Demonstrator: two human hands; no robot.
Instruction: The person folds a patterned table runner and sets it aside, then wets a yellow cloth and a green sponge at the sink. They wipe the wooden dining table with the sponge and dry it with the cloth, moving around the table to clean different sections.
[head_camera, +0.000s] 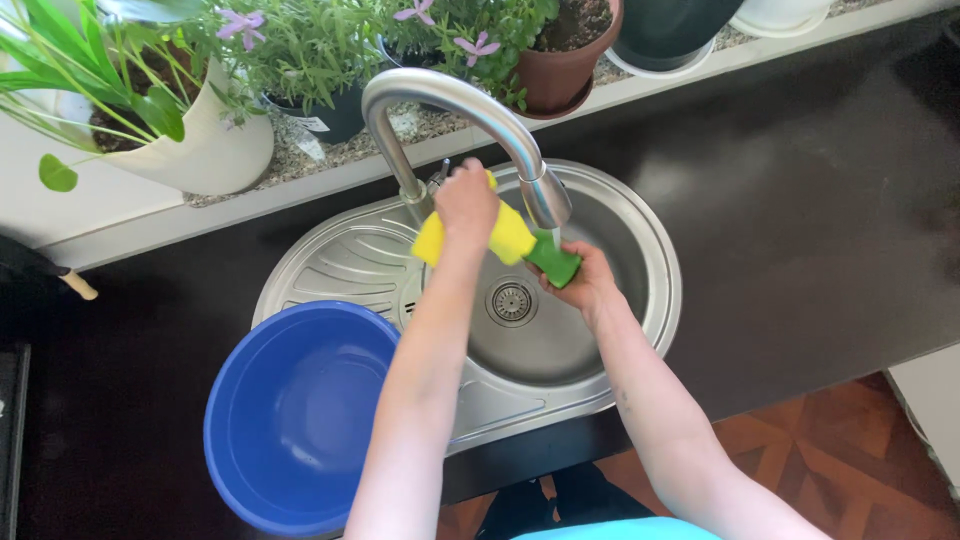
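The person's left hand is closed over the top of a yellow sponge, and the right hand grips a green-handled tool from below, so the two hands meet over the round sink bowl. Both things sit right under the spout of the curved tap, where a thin stream of water falls on them, which seems to be why they are held so high and close. The drain lies just at 6 o'clock from the sponge. A blue basin rests at 8 o'clock, partly over the ribbed draining board. Potted plants line the sill at 12 o'clock, and dark counter spreads out at 3 o'clock.
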